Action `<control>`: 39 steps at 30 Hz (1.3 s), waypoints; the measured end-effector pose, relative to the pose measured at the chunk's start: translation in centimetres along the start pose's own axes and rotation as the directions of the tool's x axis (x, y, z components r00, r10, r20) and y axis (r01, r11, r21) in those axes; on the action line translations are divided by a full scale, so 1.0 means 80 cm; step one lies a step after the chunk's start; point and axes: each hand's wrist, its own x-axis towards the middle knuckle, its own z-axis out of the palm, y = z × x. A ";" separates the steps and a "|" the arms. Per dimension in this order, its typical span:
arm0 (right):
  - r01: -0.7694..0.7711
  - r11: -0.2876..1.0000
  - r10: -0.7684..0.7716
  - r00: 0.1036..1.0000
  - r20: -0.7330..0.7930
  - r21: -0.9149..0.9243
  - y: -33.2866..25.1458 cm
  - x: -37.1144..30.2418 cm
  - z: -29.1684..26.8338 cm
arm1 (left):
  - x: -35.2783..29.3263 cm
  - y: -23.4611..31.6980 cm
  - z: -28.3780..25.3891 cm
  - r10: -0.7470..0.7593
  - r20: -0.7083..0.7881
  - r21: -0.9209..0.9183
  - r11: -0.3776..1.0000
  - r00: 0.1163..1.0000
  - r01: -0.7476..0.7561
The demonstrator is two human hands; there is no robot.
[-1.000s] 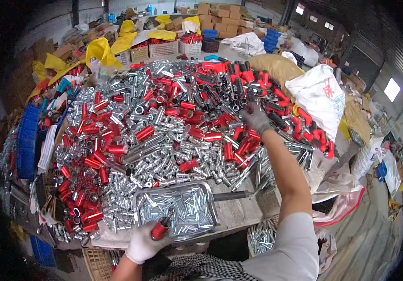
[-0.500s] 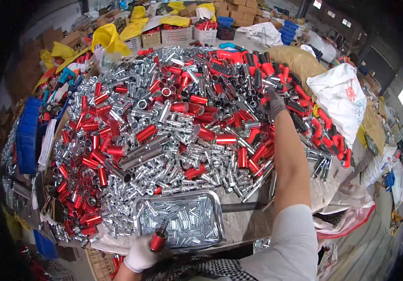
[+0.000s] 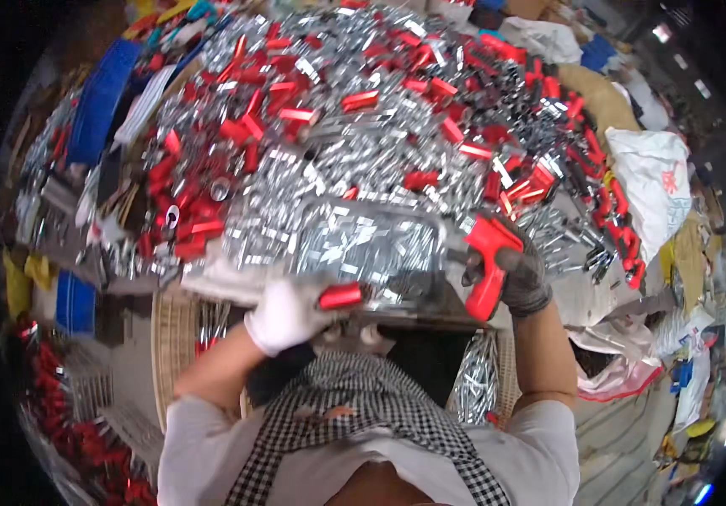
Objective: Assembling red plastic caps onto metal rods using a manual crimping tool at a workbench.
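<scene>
My left hand (image 3: 280,319), in a white glove, is closed around a short shiny red metal tube (image 3: 340,295) just at the near left corner of a metal tray (image 3: 371,207). Many small silver pins lie in that tray. On the right, my right hand (image 3: 528,277) wears a dark grey glove and grips a red pistol-shaped handle (image 3: 487,268), held upright beside the tray's right side. Beyond both hands spreads a wide heap (image 3: 354,156) of silver metal parts and red tubes. Motion blurs fine details.
A white sack (image 3: 650,181) stands at the right edge of the heap. Blue bins (image 3: 103,101) are at the far left. Below the table edge, woven rims (image 3: 173,337) flank my lap, and silver rods (image 3: 476,379) lie at the right.
My right hand has come back from the far right of the heap with the red pistol-shaped handle. The left hand still holds the red tube, now lying sideways. The view has tilted down.
</scene>
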 end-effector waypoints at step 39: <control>0.680 -0.117 0.126 0.733 0.668 -0.724 0.104 -0.084 0.163 | -0.095 0.056 -0.016 -0.007 0.589 0.098 0.993 0.808 -0.063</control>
